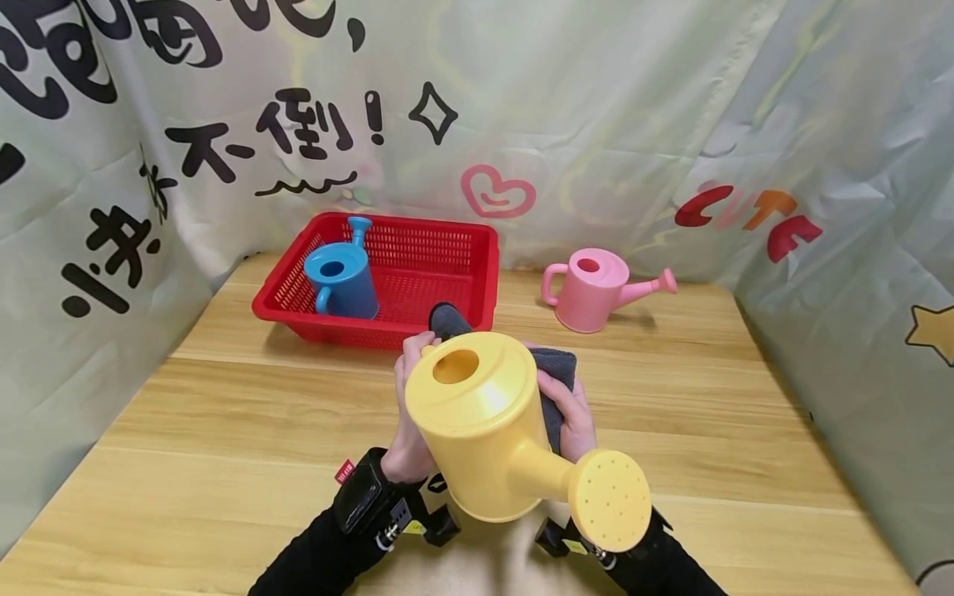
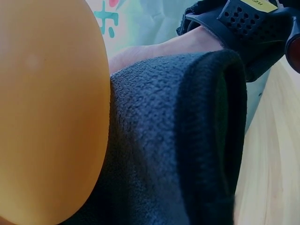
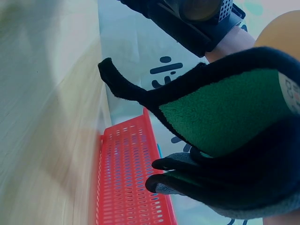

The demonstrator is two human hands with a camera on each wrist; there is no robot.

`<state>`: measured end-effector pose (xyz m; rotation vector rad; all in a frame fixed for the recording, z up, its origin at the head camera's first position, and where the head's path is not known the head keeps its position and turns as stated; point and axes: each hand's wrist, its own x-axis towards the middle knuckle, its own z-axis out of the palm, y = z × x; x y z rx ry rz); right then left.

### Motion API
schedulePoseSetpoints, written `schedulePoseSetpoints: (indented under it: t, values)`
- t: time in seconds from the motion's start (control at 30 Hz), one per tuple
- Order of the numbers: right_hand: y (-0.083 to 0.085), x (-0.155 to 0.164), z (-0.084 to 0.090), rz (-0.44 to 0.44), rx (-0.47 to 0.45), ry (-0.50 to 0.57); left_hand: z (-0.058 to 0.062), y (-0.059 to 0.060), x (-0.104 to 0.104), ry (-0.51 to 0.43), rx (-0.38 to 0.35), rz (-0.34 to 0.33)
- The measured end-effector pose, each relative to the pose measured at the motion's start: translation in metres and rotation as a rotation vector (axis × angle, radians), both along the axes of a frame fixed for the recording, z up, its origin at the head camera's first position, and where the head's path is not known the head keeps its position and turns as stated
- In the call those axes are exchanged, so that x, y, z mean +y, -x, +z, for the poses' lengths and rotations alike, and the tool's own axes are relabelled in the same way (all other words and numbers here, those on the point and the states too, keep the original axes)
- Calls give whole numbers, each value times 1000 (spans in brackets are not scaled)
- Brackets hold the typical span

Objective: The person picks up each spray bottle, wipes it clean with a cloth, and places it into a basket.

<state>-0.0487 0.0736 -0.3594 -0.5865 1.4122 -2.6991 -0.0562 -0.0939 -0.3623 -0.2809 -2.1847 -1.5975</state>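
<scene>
— What are the hands doing?

— The left hand (image 1: 408,430) grips the yellow plastic watering can (image 1: 484,422) by its far side, holding it above the light wooden table (image 1: 186,430), spout toward the camera. The right hand (image 1: 572,418) presses a dark grey fleece cloth (image 1: 555,368) against the can's side, fingers curled around the cloth.

— And behind them?

— A blue watering can (image 1: 341,277) stands in the red perforated plastic basket (image 1: 447,261); a pink watering can (image 1: 596,290) stands to its right.
</scene>
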Motion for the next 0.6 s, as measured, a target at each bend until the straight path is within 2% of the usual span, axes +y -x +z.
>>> schedulePoseSetpoints:
  t: [0.2, 0.33, 0.4, 0.47, 0.53, 0.6]
  values:
    - [1, 2, -2, 11, -3, 8, 1, -1, 2, -23, -28, -2]
    - [1, 3, -2, -5, -43, -5, 3, 1, 4, -27, -23, 18]
    - [1, 4, 0, -20, -94, -22, 3, 3, 5, -62, -12, 20]
    - [0, 4, 3, -11, -139, -38, 4, 6, 7, -137, 4, 1]
    - [0, 5, 6, 21, -160, -34, 5, 8, 7, -158, 15, -3]
    - [-1, 4, 8, 86, -143, 19, 5, 9, 8, -172, 21, -8]
